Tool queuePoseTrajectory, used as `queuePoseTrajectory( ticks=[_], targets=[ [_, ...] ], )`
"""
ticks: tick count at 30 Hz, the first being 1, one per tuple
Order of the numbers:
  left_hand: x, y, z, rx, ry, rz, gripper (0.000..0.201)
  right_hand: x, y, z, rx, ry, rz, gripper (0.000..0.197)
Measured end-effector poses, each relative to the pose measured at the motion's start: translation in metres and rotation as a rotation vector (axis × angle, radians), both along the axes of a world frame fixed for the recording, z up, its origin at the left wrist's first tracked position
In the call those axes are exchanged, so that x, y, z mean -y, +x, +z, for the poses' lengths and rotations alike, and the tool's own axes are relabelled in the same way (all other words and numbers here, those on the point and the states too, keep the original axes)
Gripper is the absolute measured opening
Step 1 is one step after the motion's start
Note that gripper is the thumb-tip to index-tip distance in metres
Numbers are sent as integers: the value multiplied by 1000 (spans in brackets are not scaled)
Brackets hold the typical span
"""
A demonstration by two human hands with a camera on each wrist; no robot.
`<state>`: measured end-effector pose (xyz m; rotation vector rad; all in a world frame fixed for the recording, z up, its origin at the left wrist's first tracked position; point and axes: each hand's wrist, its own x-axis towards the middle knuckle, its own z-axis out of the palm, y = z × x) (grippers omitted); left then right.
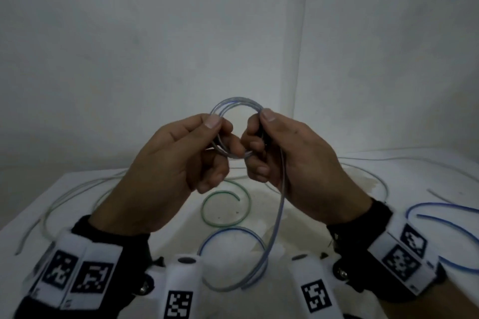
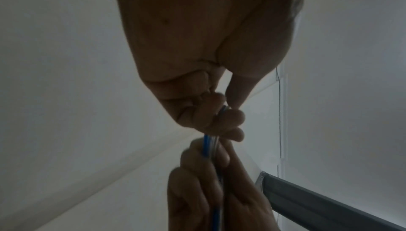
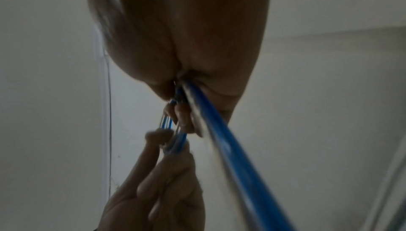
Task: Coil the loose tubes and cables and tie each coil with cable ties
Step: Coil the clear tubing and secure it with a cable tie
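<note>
Both hands were raised above the white table [image 1: 77,189], holding a small coil of clear plastic tube with a blue stripe [image 1: 234,105] between them. Left hand [image 1: 178,163] pinched the coil's left side btwn thumb and curled fingers; thumb tip pressed on top of the loops. Right hand [image 1: 287,158] pinched the right side the same way, thumb on top, other fingers curled under. In the left wrist view the left hand's fingertips [image 2: 230,118] closed on the tube strands, w/ the right hand just below. Right wrist view showed the tube's free tail [image 3: 230,148] running out past the palm, blurred.

The tail hung from the right hand down to the table and curved into a wide loop [image 1: 233,261] near the person. Also on the table: a thin green cable curl [image 1: 223,212] under the hands, pale clear tubes [image 1: 64,197] at left, another blue-striped tube [image 1: 440,217] at right. Wrist straps carried black-and-white marker tags [image 1: 96,277].
</note>
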<state>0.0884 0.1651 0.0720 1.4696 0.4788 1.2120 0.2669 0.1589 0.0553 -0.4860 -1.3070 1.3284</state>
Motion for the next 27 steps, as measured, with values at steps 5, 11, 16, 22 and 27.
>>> queuePoseTrajectory(
  ticks=[5,11,16,22,27],
  targets=[
    [0,3,-3,79,6,44,20,3,-2,2,-72,-7,37,33],
    [2,0,-1,-6,-9,-13,21,-1,2,0,1,-18,68,30],
    [2,6,-2,112,4,27,19,4,-7,1,-139,7,129,33],
    [-2,-7,-1,-55,40,47,27,4,6,3,72,-24,109,31],
    [0,-3,-2,15,-15,-19,27,4,-1,0,1,4,102,32]
  ],
)
